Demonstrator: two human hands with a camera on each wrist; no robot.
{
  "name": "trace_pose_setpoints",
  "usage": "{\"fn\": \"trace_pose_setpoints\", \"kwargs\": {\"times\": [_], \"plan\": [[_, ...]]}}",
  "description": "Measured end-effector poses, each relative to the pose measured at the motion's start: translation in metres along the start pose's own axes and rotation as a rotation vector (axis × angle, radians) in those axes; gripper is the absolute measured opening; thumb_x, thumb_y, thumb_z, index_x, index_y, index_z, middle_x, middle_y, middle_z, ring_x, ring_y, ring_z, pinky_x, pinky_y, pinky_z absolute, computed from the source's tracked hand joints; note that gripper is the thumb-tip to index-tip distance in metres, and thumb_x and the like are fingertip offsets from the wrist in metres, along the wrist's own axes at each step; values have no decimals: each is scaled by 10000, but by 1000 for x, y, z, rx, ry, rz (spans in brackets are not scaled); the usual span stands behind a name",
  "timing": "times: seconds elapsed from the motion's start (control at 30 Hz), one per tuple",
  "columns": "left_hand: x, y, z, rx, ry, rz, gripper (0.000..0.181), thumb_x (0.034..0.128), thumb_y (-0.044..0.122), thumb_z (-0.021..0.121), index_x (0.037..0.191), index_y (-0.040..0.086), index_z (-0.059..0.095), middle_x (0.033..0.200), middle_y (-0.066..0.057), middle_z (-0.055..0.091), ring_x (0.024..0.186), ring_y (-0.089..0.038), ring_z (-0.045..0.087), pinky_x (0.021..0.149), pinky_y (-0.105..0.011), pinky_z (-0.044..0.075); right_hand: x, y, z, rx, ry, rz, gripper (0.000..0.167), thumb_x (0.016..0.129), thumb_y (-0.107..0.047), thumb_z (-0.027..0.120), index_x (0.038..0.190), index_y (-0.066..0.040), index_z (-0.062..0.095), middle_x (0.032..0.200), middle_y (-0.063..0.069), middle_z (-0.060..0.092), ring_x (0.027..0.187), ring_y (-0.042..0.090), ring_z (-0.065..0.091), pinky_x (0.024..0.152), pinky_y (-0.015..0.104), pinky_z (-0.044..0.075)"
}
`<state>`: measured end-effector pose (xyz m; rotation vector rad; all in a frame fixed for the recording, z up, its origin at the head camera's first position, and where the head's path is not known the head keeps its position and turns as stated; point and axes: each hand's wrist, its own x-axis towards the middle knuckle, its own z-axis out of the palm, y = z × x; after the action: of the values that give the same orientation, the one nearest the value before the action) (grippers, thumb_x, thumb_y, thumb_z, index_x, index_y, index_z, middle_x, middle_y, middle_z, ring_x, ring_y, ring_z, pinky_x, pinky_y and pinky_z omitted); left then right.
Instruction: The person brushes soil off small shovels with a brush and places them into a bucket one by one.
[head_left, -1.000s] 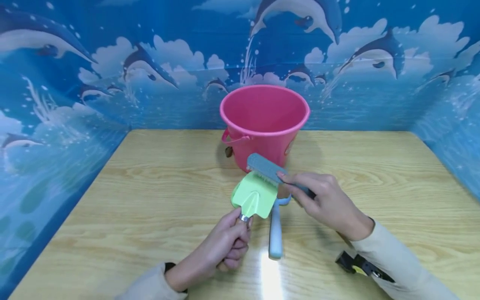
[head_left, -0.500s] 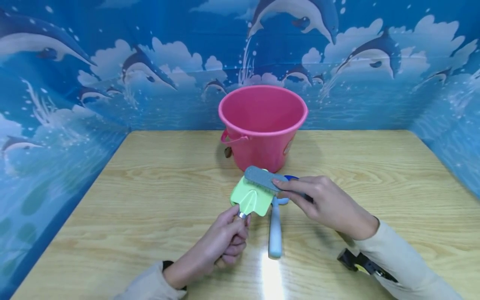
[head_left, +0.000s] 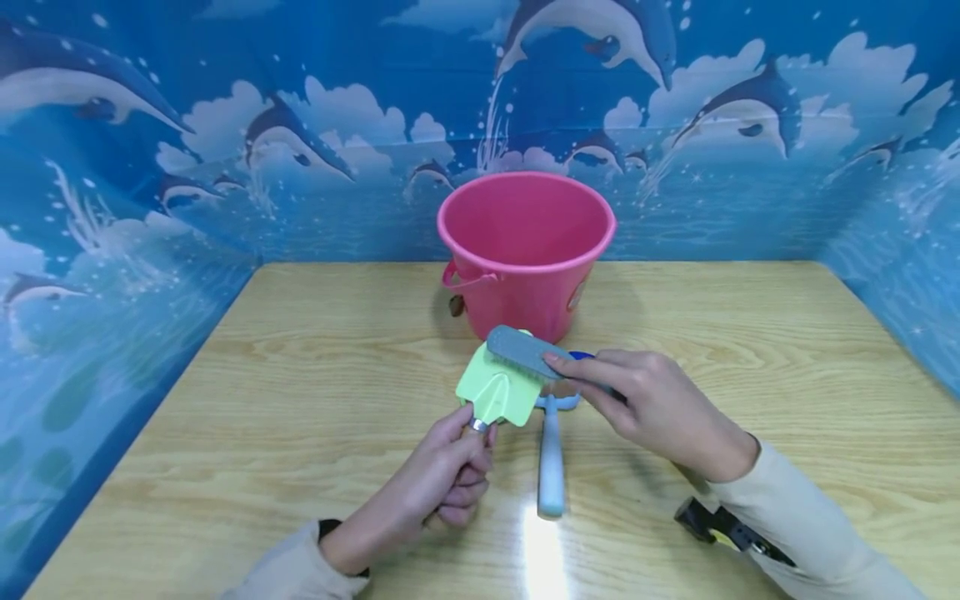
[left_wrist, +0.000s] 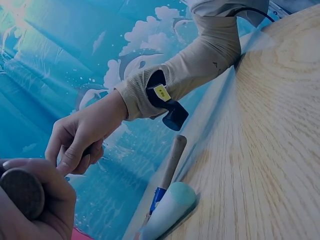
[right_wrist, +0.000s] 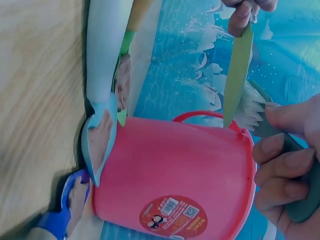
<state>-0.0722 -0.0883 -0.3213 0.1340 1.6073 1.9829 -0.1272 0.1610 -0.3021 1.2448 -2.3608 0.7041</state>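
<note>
My left hand (head_left: 450,479) grips the handle of a small light-green spade (head_left: 491,393), its blade held up above the table. In my right hand (head_left: 660,408) is a grey-blue brush (head_left: 519,350), pinched near its head, with the fingers wrapped round its handle in the right wrist view. White bristles (right_wrist: 249,109) touch the spade blade there. Below the hands lies a light-blue trowel (head_left: 551,471), with brown material in its scoop in the right wrist view. Beside it are a dark-blue tool (right_wrist: 65,212) and a green tool (right_wrist: 123,75) with a wooden handle, both mostly hidden in the head view.
A pink bucket (head_left: 525,300) stands upright behind the tools, its handle hanging on the left. At its left side is a small brown thing (head_left: 457,306). The wooden table (head_left: 262,417) is enclosed by a blue dolphin-print sheet (head_left: 337,208).
The brush has shifted down and left from the blade's far right edge to across its upper part. My left hand and the spade have moved slightly left. The trowel stays put.
</note>
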Motion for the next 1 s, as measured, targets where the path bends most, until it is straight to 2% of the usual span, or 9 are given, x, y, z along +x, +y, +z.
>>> {"fn": "trace_pose_setpoints", "kwargs": {"times": [0.07, 0.2, 0.37, 0.47, 0.6, 0.73, 0.83, 0.9, 1.0], "plan": [[0, 0, 1, 9, -1, 6, 141, 809, 3, 430, 927, 46, 366, 531, 58, 242, 409, -53, 200, 332, -172, 161, -1, 1, -1, -32, 6, 13, 456, 818, -20, 710, 1261, -107, 642, 883, -35, 700, 726, 49, 641, 581, 200, 533], [-1, 0, 2, 32, -9, 21, 148, 800, 3, 430, 925, 43, 363, 527, 57, 248, 406, -53, 206, 323, -180, 163, -3, 3, -4, -56, 18, 33, 447, 810, -24, 720, 1242, -123, 659, 801, -74, 653, 645, -5, 538, 534, 181, 462], [0, -1, 2, 29, -3, 18, 126, 808, -7, 408, 916, 34, 357, 524, 60, 240, 402, -48, 203, 323, -174, 163, -2, 0, 1, -44, 23, -7, 463, 795, -8, 726, 1242, -103, 655, 905, -4, 706, 732, 68, 649, 569, 187, 526], [0, -3, 2, 41, 5, 23, 131, 803, -8, 406, 914, 45, 360, 524, 60, 241, 402, -51, 204, 323, -174, 166, -1, -5, 6, -46, 26, -48, 414, 830, -48, 710, 1238, -95, 658, 904, 7, 695, 726, 79, 638, 552, 159, 508], [1, -5, 3, 57, 15, 31, 135, 804, -7, 406, 918, 53, 368, 527, 58, 252, 401, -53, 207, 323, -178, 170, -1, -14, 11, 9, 25, -72, 339, 901, -131, 661, 1239, -112, 662, 762, -78, 597, 611, -6, 438, 536, 126, 431], [2, -6, 4, 59, 15, 33, 126, 814, 4, 411, 928, 49, 383, 527, 58, 273, 398, -46, 204, 324, -184, 169, -1, -23, 17, 78, 4, -116, 295, 967, -235, 579, 1227, -130, 673, 736, -112, 585, 604, -46, 407, 563, 76, 403], [3, -8, 5, 75, 15, 39, 135, 818, 12, 417, 950, 33, 398, 529, 52, 293, 397, -46, 209, 327, -185, 177, -2, -30, 22, 70, -8, -152, 322, 1006, -292, 494, 1230, -145, 672, 696, -122, 527, 592, -46, 374, 516, 41, 304], [3, -8, 5, 84, 16, 43, 143, 822, 13, 418, 964, 23, 403, 531, 49, 300, 397, -47, 214, 329, -184, 184, -2, -32, 22, 56, -10, -153, 331, 1010, -298, 482, 1248, -153, 661, 671, -133, 473, 576, -44, 338, 504, 36, 268], [2, -8, 5, 73, 19, 46, 143, 823, 5, 416, 964, 20, 395, 533, 51, 291, 399, -44, 216, 325, -180, 185, -2, -31, 19, 52, 1, -128, 314, 990, -273, 534, 1255, -158, 656, 676, -139, 503, 574, -52, 358, 494, 35, 274]]}}
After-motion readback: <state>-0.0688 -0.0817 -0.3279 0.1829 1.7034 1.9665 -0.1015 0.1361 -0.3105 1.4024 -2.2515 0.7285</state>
